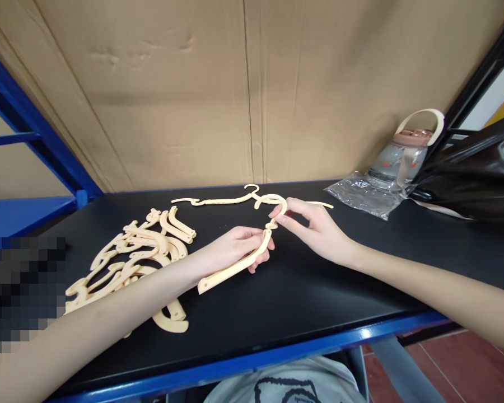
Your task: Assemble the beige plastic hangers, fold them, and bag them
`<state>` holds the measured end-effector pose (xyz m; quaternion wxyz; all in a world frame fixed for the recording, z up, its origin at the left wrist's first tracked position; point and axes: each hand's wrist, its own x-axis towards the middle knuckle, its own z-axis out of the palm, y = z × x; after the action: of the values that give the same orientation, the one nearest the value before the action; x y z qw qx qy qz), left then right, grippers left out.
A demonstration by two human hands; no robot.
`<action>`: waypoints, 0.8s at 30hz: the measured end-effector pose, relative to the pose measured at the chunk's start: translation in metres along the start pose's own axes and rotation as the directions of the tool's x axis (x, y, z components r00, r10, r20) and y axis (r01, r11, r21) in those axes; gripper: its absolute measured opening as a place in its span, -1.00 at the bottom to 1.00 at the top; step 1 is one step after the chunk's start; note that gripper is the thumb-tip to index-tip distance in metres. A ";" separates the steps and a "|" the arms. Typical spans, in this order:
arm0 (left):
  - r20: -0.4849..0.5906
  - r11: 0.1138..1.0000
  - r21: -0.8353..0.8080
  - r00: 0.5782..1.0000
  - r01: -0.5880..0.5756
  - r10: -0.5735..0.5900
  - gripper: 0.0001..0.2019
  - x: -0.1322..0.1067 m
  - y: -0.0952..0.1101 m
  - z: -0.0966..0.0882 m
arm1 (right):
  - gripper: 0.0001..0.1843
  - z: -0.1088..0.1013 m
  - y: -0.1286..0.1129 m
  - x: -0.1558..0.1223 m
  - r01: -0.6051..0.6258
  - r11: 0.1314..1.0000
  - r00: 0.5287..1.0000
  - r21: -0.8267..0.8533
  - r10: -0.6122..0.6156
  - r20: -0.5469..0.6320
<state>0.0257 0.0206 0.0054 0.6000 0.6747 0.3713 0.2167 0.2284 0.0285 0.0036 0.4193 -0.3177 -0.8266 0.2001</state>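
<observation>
The left hand (247, 240), at the centre of the frame, grasps a cream plastic hanger arm (235, 270), a slim, gently bent strip that slants down toward the lower left. The right hand (315, 229), just right of centre, pinches a cream plastic curved hook (284, 207) between thumb and fingers; the hook's lower end meets the arm's upper end between the two hands. Behind them, at mid-frame, a cream plastic hanger (231, 200) with spread arms and an upright hook lies on the smooth black surface (319, 302). A loose pile of cream plastic hanger parts (149, 238) fills the left of the frame, partly hidden by the left forearm. At the right stand a clear bottle with a brown lid and cream handle (407, 154) and, just beside it, a crumpled transparent plastic bag (357, 193).
</observation>
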 end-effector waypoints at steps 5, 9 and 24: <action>0.015 1.000 -0.004 1.000 -0.007 0.007 -0.84 0.001 -0.002 0.000 | -0.81 0.000 -0.002 0.000 0.029 0.999 1.000 0.016 -0.029 0.005; 0.020 1.000 -0.003 1.000 -0.019 0.019 -0.84 0.001 -0.002 0.001 | -0.78 0.000 -0.001 0.000 0.024 0.999 0.999 0.043 -0.025 0.028; 0.009 0.999 -0.040 1.000 -0.012 0.013 -0.80 0.002 -0.006 0.001 | -0.76 -0.002 -0.002 0.000 0.109 0.992 0.993 -0.062 -0.106 0.043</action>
<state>0.0259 0.0215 -0.0004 0.6139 0.6658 0.3597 0.2248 0.2292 0.0266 0.0057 0.4026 -0.2820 -0.8566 0.1569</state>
